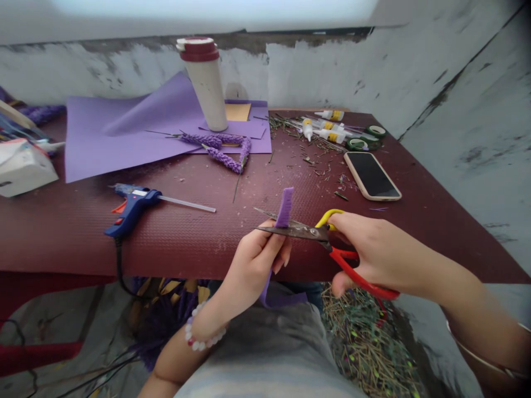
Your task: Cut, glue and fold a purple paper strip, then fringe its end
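My left hand (259, 254) pinches a narrow purple strip (285, 205) between thumb and fingers. The strip's upper end stands up above the fingers, with small cuts along one edge. Its lower part hangs beneath the hand toward my lap. In my right hand (373, 249) are scissors (305, 230) with one yellow and one red handle loop. Their dark blades are parted and lie across the strip, just above my left fingertips. Over the table's front edge, the two hands are close together.
A blue glue gun (135, 207) with a glue stick lies left on the table (186, 243). Behind are purple sheets (124, 127), a cup (205, 83) and purple flower stems (226, 149). To the right are a phone (372, 176), small bottles (332, 134) and green tape rolls (357, 144).
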Action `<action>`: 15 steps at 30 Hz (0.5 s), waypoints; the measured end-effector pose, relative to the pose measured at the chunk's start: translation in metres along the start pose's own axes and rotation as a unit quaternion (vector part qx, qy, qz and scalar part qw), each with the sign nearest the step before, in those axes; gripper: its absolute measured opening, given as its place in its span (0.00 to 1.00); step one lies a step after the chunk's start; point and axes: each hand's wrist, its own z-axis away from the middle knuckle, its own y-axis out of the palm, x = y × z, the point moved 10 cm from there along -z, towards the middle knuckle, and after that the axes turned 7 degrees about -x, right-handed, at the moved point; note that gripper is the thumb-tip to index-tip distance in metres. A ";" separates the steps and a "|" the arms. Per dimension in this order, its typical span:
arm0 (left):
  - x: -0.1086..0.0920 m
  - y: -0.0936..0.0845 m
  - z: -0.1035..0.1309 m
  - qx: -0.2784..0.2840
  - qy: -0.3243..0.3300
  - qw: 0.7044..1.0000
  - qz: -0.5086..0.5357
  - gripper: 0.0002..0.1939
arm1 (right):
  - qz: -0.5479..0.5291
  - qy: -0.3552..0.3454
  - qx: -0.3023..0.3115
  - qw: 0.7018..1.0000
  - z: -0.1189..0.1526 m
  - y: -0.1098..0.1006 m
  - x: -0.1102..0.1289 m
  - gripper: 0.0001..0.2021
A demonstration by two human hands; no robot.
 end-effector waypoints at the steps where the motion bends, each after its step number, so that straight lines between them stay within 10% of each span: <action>1: 0.000 0.000 0.000 0.003 0.002 1.000 0.005 0.21 | -0.013 -0.001 0.008 1.000 0.000 0.002 0.000 0.28; 15: -0.001 0.000 0.002 0.001 -0.013 1.000 0.014 0.23 | 0.061 -0.042 -0.055 0.996 0.004 -0.007 0.006 0.19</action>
